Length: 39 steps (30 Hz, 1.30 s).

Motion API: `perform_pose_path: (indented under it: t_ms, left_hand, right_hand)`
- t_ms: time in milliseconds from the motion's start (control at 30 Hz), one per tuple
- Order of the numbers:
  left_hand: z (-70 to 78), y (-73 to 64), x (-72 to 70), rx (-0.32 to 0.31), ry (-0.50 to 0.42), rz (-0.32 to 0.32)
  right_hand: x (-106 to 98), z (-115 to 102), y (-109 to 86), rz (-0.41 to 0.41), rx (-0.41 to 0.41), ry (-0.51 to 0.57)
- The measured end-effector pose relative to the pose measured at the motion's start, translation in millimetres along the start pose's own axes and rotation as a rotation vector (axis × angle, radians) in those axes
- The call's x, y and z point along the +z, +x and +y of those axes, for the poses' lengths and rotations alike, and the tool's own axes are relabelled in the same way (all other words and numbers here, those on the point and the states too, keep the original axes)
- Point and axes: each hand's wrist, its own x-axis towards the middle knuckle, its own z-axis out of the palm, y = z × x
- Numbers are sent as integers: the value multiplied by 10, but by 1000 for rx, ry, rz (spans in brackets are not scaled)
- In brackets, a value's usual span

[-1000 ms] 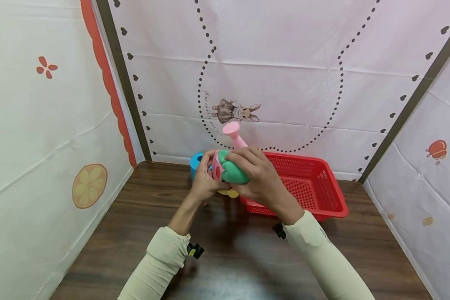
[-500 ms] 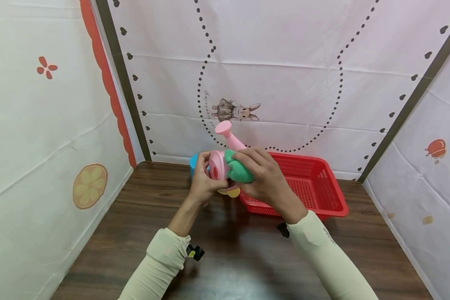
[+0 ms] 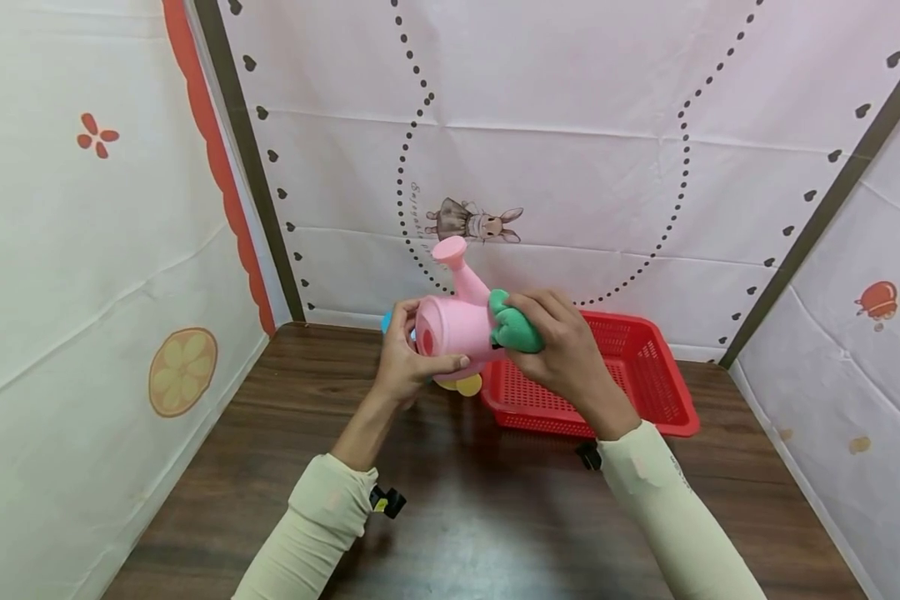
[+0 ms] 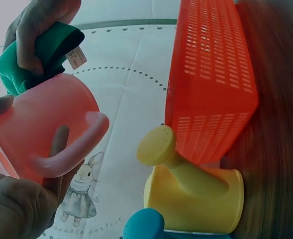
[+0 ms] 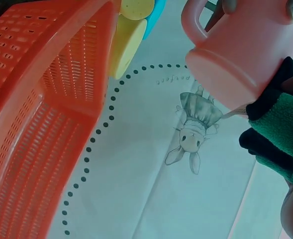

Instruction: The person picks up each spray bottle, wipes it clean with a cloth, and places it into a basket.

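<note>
My left hand (image 3: 408,362) holds a pink toy watering can (image 3: 461,327) up off the table, tipped on its side, with its spout pointing up and away. The thumb lies along the can's side, and in the left wrist view fingers pass by its looped handle (image 4: 79,149). My right hand (image 3: 573,358) grips a soft green cloth pad (image 3: 517,330) with a dark underside and a small pale tag (image 4: 76,58). The pad lies against the can's base end, as the right wrist view shows of the can's flat base (image 5: 221,79).
A red perforated basket (image 3: 678,408) stands on the dark wooden table (image 3: 450,517) behind my right hand. To its left, partly hidden by my hands, are a yellow watering can (image 4: 198,199) and a blue one (image 4: 144,226). Printed cloth walls (image 3: 555,75) enclose the table.
My right hand has moved right with the green pad, from the top end of the pink watering can along to its base. More of the can's body now shows.
</note>
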Motion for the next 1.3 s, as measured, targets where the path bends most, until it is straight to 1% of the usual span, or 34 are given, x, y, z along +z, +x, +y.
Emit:
perform_pose_path:
  t_ms: [100, 200, 300, 400, 567, 700, 800, 867, 1000, 1100, 1200, 1300]
  left_hand:
    - [14, -1, 14, 10, 25, -9]
    - [21, 1, 31, 27, 69, -43]
    - [11, 3, 47, 57, 134, -89]
    - [-11, 6, 55, 106, 162, -121]
    - [-48, 20, 70, 194, 129, -173]
    - [-65, 20, 66, 229, 115, -194]
    - [-83, 16, 54, 222, 94, -207]
    - [-101, 9, 46, 205, 77, -219]
    - [-127, -20, 34, 117, 38, -225]
    - [-115, -36, 28, 52, 13, -224]
    - [-99, -38, 11, 32, -6, -232]
    - [-90, -36, -25, 34, -12, -229]
  right_hand:
    - [20, -25, 5, 3, -22, -3]
    - [47, -82, 28, 20, -72, -2]
    - [79, -176, 74, 26, -140, -4]
    - [113, -287, 130, 19, -205, -12]
    - [149, -443, 199, 22, -297, -30]
    - [162, -506, 215, 30, -344, -46]
    - [181, -505, 208, 26, -346, -45]
    - [192, -492, 193, 23, -342, -43]
    - [184, -468, 161, 17, -324, -40]
    - [137, -424, 143, 12, -296, -39]
    - [76, -339, 119, 13, -258, -40]
    - [34, -236, 84, 16, -209, -42]
